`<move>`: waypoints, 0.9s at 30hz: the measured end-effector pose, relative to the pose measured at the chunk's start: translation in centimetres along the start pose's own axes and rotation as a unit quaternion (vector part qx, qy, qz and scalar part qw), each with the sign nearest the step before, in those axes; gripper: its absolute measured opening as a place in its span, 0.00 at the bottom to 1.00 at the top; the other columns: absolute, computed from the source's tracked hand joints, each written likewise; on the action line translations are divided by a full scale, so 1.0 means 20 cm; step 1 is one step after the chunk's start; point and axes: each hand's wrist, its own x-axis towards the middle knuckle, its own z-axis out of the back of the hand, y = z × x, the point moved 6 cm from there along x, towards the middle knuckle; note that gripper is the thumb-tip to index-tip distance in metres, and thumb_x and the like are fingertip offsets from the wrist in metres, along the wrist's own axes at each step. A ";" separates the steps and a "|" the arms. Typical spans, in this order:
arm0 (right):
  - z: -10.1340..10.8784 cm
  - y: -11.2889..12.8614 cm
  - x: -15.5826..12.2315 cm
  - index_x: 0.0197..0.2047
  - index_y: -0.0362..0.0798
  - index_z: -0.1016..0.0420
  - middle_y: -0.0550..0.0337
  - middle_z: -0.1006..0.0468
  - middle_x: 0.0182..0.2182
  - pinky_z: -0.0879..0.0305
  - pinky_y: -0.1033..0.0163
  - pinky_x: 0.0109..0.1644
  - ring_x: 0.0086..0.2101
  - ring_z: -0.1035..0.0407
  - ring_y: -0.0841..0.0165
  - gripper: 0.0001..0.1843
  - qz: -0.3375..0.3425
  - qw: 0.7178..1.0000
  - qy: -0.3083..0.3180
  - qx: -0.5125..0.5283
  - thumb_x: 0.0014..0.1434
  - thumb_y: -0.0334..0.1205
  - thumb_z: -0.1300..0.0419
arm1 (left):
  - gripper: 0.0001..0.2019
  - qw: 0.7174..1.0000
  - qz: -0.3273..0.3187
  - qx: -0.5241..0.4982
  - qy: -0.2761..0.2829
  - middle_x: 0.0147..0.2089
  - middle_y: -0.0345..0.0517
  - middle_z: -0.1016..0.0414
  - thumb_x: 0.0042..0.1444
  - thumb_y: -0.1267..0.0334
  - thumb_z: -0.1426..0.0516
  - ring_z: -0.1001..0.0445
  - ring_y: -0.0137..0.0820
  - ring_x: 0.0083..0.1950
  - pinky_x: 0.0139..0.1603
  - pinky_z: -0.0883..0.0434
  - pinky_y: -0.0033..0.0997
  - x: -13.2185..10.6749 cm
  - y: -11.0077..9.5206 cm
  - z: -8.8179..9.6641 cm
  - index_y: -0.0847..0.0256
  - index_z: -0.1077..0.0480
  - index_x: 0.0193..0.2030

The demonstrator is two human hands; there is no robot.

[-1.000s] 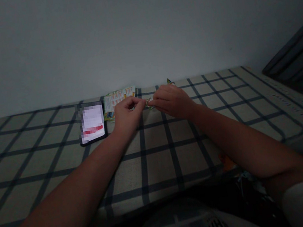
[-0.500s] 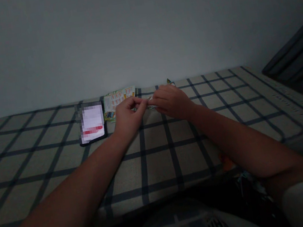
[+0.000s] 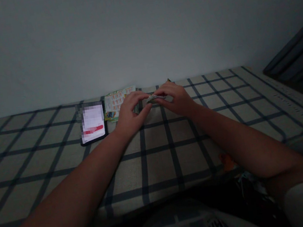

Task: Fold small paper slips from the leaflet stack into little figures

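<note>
A small folded piece of paper [image 3: 154,96], pale with dark edges, is held up between my two hands over the table. My left hand [image 3: 132,112] pinches its left end between thumb and fingertips. At its other end, my right hand [image 3: 174,97] grips it between thumb and bent fingers. Just behind my left hand lie several printed sheets [image 3: 114,101], green-edged with rows of small pictures, partly covered by that hand. A small dark and yellow item [image 3: 168,80] peeks out behind my right hand, mostly hidden.
A phone [image 3: 93,124] with a lit screen lies left of the sheets. Under everything is a checked tablecloth [image 3: 158,158]. A plain wall [image 3: 139,32] rises at the table's back edge, and dark striped fabric [image 3: 299,57] stands at the far right.
My fingertips have moved a little apart and the paper between them has tilted, so more of its folded shape shows. The phone and printed sheets stay in place.
</note>
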 end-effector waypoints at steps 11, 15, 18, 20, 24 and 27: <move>-0.03 -0.10 -0.02 0.50 0.46 0.22 0.53 0.21 0.42 0.33 0.61 0.42 0.39 0.29 0.66 0.25 -0.088 0.982 0.017 0.167 0.62 0.60 0.36 | 0.13 0.991 0.115 -0.068 -0.020 0.35 0.43 0.19 0.57 0.50 0.34 0.25 0.30 0.33 0.38 0.29 0.30 -0.02 0.12 -0.03 0.58 0.19 0.39; -0.05 -0.09 -0.01 0.45 0.46 0.20 0.55 0.21 0.37 0.33 0.62 0.41 0.36 0.29 0.67 0.23 -0.047 0.987 0.026 0.154 0.63 0.60 0.36 | 0.11 0.992 0.102 -0.077 0.009 0.32 0.42 0.20 0.56 0.52 0.33 0.27 0.29 0.32 0.36 0.31 0.29 -0.01 0.09 -0.04 0.58 0.19 0.34; -0.05 -0.08 -0.01 0.36 0.46 0.20 0.57 0.21 0.31 0.36 0.62 0.38 0.32 0.31 0.69 0.22 -0.053 0.989 0.029 0.136 0.65 0.59 0.37 | 0.10 0.989 0.124 -0.080 0.016 0.30 0.42 0.21 0.56 0.53 0.33 0.28 0.29 0.32 0.36 0.33 0.30 -0.02 0.09 -0.04 0.58 0.19 0.33; -0.04 -0.08 0.00 0.34 0.45 0.20 0.58 0.22 0.29 0.37 0.63 0.37 0.31 0.32 0.70 0.22 -0.080 0.987 0.026 0.136 0.63 0.58 0.36 | 0.11 0.983 0.159 -0.089 0.022 0.31 0.43 0.21 0.56 0.53 0.34 0.27 0.30 0.33 0.37 0.32 0.31 -0.03 0.10 -0.05 0.59 0.19 0.34; -0.04 -0.10 -0.01 0.33 0.44 0.21 0.60 0.23 0.26 0.39 0.64 0.33 0.28 0.34 0.72 0.24 -0.154 0.970 0.014 0.187 0.61 0.60 0.35 | 0.16 0.959 0.228 -0.163 0.046 0.35 0.45 0.19 0.54 0.50 0.32 0.25 0.31 0.33 0.34 0.32 0.30 -0.05 0.12 -0.09 0.60 0.19 0.42; -0.04 -0.12 -0.02 0.32 0.44 0.22 0.60 0.23 0.27 0.38 0.65 0.33 0.29 0.33 0.71 0.25 -0.203 0.953 -0.003 0.225 0.57 0.62 0.33 | 0.18 0.946 0.252 -0.185 0.081 0.31 0.43 0.20 0.53 0.48 0.32 0.27 0.29 0.30 0.30 0.36 0.27 -0.06 0.12 -0.12 0.61 0.19 0.41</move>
